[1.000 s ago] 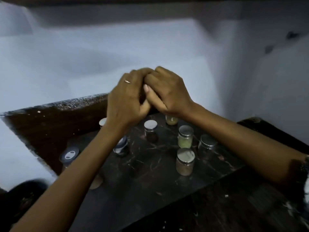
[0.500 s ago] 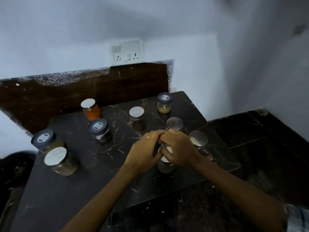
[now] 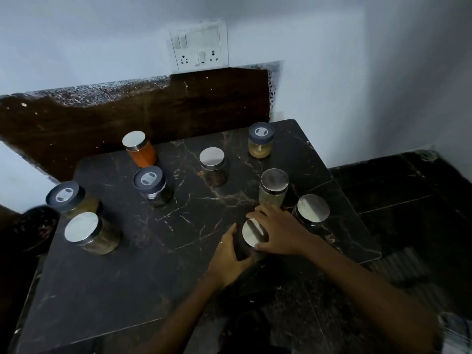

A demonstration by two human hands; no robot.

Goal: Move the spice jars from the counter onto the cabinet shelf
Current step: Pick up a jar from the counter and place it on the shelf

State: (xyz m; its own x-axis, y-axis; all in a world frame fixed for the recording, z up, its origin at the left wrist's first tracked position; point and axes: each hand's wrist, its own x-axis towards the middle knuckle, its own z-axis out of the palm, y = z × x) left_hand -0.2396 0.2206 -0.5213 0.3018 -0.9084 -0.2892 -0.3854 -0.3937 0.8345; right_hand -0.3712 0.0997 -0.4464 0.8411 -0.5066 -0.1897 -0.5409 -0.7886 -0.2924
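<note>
Gripping a steel-lidded jar [image 3: 254, 235] from both sides, left hand [image 3: 228, 254] and right hand [image 3: 279, 232] clamp it on the near right of the dark marble counter [image 3: 153, 264], seven more jars beyond, the orange jar [image 3: 140, 149] against the backsplash [image 3: 127, 116].

held jar [image 3: 252, 232]: body mostly hidden by both hands; contents cannot be told
left hand [image 3: 227, 254]: fingers out of sight behind the jar
dark round object [image 3: 35, 226]: at left edge, blurred, kind unclear
sleeve [image 3: 456, 330]: cut off at right edge, blurred
desk [image 3: 127, 290]: near corner cut off by bottom edge
</note>
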